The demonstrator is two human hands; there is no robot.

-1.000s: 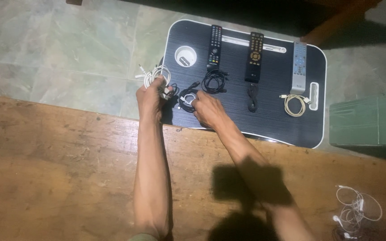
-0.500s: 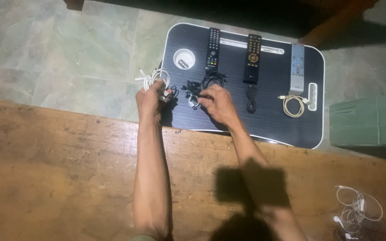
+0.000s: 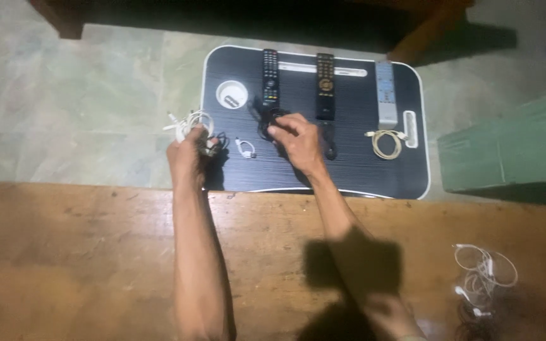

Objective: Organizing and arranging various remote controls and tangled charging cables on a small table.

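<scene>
Pale stone floor carries a black lap desk (image 3: 412, 183) with a white rim. Left hand (image 3: 188, 155) clenches a bundle of white cables (image 3: 191, 121) at its left edge; right hand (image 3: 295, 139) pinches a coiled black cable (image 3: 270, 119), light and floppy, best gripped across the coil. Since half a second ago, a small white cable (image 3: 244, 149) lies freed between them.

Black striped tray (image 3: 349, 170), seemingly white-rimmed; green box (image 3: 507, 145)

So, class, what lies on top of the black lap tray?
On the black lap tray: three remotes, a beige coiled cable, a small white cable. The right hand covers part of a black cable.
</scene>
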